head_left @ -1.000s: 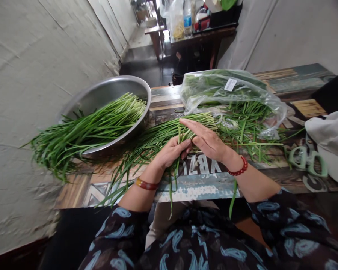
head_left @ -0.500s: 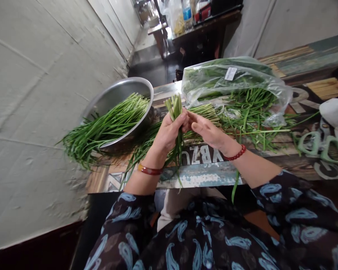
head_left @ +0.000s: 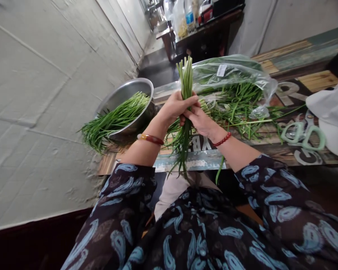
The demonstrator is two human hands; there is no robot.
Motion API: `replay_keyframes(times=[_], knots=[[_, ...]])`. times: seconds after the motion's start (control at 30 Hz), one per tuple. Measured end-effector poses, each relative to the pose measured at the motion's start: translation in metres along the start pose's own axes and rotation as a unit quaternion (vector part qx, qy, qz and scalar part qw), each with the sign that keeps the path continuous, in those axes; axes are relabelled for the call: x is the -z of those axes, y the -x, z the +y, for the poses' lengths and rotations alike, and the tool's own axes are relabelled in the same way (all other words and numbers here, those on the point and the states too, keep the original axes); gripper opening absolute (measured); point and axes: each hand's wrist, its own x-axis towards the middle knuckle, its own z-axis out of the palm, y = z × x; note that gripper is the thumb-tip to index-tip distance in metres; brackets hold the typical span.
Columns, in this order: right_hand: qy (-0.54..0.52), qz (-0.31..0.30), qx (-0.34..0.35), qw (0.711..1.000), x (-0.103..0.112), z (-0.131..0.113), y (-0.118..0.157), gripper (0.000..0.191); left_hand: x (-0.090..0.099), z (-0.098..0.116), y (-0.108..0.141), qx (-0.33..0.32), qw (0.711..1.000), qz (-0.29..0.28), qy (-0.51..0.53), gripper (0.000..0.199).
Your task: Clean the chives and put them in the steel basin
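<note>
- Gripping a bundle of chives (head_left: 186, 80) upright, left hand (head_left: 176, 108) closed around the stems, right hand (head_left: 199, 122) curled tightly on them just below and touching it
- Pale stem ends stand above the grip; green tips hang below it, over the bench (head_left: 195, 162)
- Left of the grip: steel basin (head_left: 126, 92) holding bundled chives (head_left: 115, 120)
- Beyond and right of the grip: plastic bag (head_left: 231, 69) of greens, loose chives (head_left: 239, 108) spread beside it
- Well right: green-handled scissors (head_left: 302, 135)

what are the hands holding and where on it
A small bunch of green chives, gripped around its middle by the left hand and right hand; the pale ends stick up, the leaves hang below.
</note>
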Motion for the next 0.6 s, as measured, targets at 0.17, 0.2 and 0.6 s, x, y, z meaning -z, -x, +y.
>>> replay_keyframes(times=[0.17,0.2,0.6], knots=[[0.012,0.001,0.024,1.0,0.002,0.005,-0.003,0.041,-0.003,-0.005,0.008,0.016,1.0,0.016,-0.014,0.03],[0.017,-0.014,0.026,0.999,0.003,0.007,-0.003,0.042,-0.004,0.0,0.007,-0.005,0.999,0.047,0.005,0.031],[0.602,-0.037,-0.022,0.797,0.02,0.025,0.002,0.021,0.136,0.08,0.031,-0.179,0.925,0.31,0.131,0.064]])
